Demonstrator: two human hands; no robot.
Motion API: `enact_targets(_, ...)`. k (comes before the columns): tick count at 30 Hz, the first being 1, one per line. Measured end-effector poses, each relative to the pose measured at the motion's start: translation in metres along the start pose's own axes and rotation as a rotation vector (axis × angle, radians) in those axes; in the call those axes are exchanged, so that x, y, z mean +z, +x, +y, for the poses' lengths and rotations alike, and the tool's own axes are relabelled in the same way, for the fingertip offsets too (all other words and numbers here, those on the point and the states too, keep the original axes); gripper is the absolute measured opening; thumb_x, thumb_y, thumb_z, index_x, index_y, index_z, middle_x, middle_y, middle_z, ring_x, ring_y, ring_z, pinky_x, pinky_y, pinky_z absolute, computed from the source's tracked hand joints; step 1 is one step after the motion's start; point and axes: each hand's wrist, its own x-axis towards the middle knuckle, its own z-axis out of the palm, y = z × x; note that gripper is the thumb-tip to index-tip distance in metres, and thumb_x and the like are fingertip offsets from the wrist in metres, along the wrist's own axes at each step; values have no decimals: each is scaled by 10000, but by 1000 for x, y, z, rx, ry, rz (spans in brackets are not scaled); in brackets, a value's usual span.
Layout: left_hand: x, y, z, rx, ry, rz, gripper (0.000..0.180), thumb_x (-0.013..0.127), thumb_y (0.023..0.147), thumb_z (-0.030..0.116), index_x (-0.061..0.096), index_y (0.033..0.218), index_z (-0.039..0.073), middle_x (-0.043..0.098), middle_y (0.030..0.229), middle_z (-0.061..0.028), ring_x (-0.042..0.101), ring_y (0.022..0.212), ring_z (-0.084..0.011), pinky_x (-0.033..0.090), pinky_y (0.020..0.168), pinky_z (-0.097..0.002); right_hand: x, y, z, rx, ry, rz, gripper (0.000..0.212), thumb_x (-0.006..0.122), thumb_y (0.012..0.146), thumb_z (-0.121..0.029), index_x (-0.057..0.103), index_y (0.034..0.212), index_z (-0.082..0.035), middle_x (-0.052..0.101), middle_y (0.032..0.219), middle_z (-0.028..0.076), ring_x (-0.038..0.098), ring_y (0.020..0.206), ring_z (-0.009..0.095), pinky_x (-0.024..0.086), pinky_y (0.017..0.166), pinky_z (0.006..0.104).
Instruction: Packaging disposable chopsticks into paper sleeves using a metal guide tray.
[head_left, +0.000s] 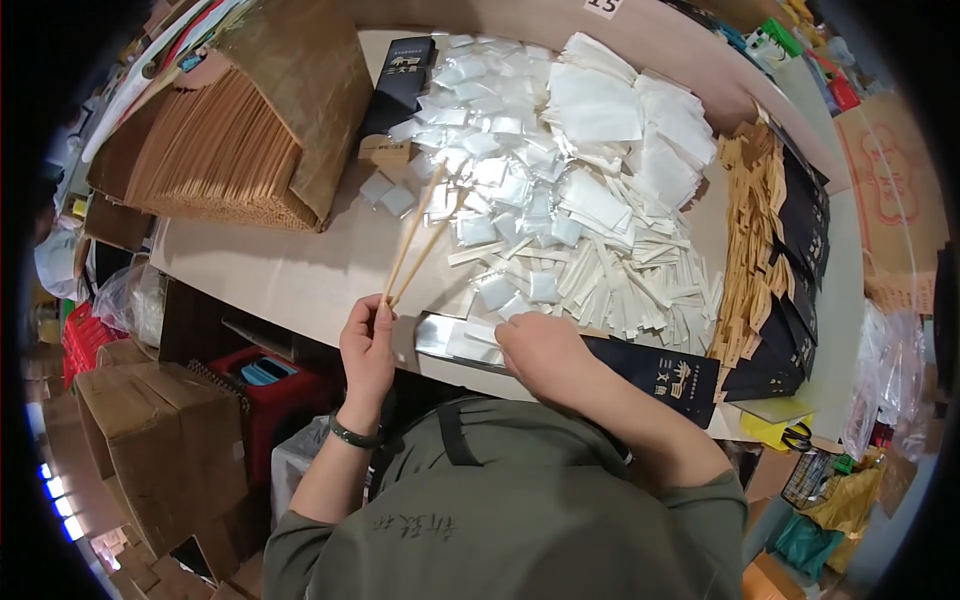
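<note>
A pair of light wooden chopsticks [407, 262] rises from my left hand [370, 350], which is closed round their lower ends, the two sticks spreading toward the upper end. At the table's front edge my right hand [542, 355] is curled, thumb side toward a white packet [473, 341]. What its fingers hold, if anything, is hidden. Beneath it lies a dark printed paper sleeve [655, 378], one end passing under my forearm. Beyond my hands spread clear-wrapped white packets [485, 175] and a heap of slim white paper packets [640, 280].
At the left, an open cardboard box [325, 110] holds a dense stack of chopsticks [225, 140]. Folded white napkins [600, 100] are piled at the back. Dark sleeves with brown edges [770, 250] line the right side. A dark box [400, 75] stands behind.
</note>
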Motion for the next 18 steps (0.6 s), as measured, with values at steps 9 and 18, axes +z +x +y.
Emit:
enact_targets(9, -13, 6, 18, -104, -3, -272, 88, 625, 958, 109, 594, 957, 26, 532, 811, 61, 463, 761, -26, 379, 691, -183, 11, -6, -18, 10, 42, 175, 204, 713, 817, -236, 622, 844, -55, 628, 892, 114, 626, 830, 319, 506, 679, 437)
enact_targets(18, -7, 20, 17, 32, 322, -609, 74, 698, 861, 13, 632, 890, -2, 636, 861, -41, 619, 818, -147, 509, 747, -278, 4, -58, 4, -85, 49, 304, 351, 804, 718, -223, 618, 933, -18, 567, 1246, 208, 548, 1135, 386, 446, 975, 455)
